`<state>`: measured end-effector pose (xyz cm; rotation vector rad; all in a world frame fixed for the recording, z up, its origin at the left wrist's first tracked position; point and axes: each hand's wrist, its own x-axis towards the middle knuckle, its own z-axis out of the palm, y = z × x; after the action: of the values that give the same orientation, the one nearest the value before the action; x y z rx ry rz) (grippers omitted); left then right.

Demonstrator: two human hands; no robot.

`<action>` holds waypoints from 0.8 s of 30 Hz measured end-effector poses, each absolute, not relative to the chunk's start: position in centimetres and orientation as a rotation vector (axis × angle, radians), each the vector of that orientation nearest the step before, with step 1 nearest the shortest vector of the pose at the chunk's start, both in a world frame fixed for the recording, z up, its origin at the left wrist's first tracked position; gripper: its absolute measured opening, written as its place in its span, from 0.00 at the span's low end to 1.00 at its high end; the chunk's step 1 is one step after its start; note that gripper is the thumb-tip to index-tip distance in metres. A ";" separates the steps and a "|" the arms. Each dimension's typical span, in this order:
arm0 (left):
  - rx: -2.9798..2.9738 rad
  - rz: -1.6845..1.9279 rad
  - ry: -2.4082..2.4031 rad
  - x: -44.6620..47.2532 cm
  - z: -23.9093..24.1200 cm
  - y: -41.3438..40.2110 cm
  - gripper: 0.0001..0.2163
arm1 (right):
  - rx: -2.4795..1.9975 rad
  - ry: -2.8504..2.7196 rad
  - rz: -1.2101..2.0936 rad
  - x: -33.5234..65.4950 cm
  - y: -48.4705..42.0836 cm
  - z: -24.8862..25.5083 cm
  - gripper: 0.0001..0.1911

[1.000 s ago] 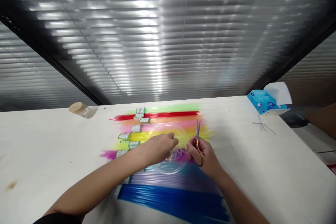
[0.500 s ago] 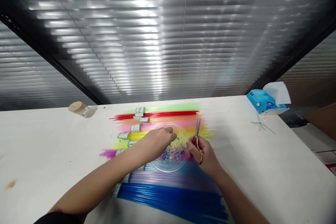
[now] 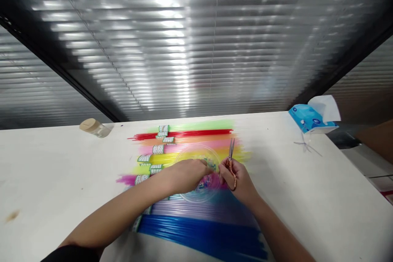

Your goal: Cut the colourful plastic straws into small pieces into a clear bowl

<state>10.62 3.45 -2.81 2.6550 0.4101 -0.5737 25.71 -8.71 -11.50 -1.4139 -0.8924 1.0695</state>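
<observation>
Bundles of coloured straws (image 3: 196, 135) lie side by side on a white table (image 3: 55, 180), from green at the far side to blue nearest me. A clear round plastic dish (image 3: 199, 153) with small coloured cut pieces rests on top of them. My left hand (image 3: 187, 174) reaches into the dish with its fingers curled together over the pieces; what it pinches is too small to name. My right hand (image 3: 241, 180) is closed on copper-handled scissors (image 3: 231, 153), blades shut and pointing away from me, just right of the dish.
A small jar with a cork lid (image 3: 92, 127) lies on its side at the far left. A blue tissue pack (image 3: 313, 116) sits at the table's right far corner, with a thin scrap (image 3: 305, 145) beside it. Closed blinds fill the wall behind.
My left hand has drawn back from the dish's far rim toward its near middle, fingers now close to the right hand. The scissors hand has stayed put.
</observation>
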 end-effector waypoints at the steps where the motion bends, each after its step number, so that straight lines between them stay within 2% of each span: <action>1: 2.676 -0.579 0.459 10.7 -2.9 3.5 0.23 | -1.419 -0.895 1.067 25.7 -8.7 -11.5 0.18; 7: 2.749 -0.740 0.766 10.6 -1.7 3.3 0.20 | -1.465 -0.896 1.065 25.7 -8.7 -11.5 0.20; 14: 2.686 -0.884 0.672 9.9 -0.3 1.9 0.19 | -1.461 -0.908 1.071 25.7 -8.8 -11.3 0.19; 21: 2.551 -0.724 0.357 9.6 -1.7 2.1 0.27 | -1.445 -0.913 1.082 25.7 -8.8 -11.3 0.18; 24: 2.650 -0.611 0.429 10.1 -2.5 2.6 0.25 | -1.457 -0.919 1.076 25.7 -8.7 -11.6 0.19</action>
<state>10.05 2.64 -2.48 2.6500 0.4294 -0.6114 25.69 -8.75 -11.58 -1.4567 -0.9187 1.0759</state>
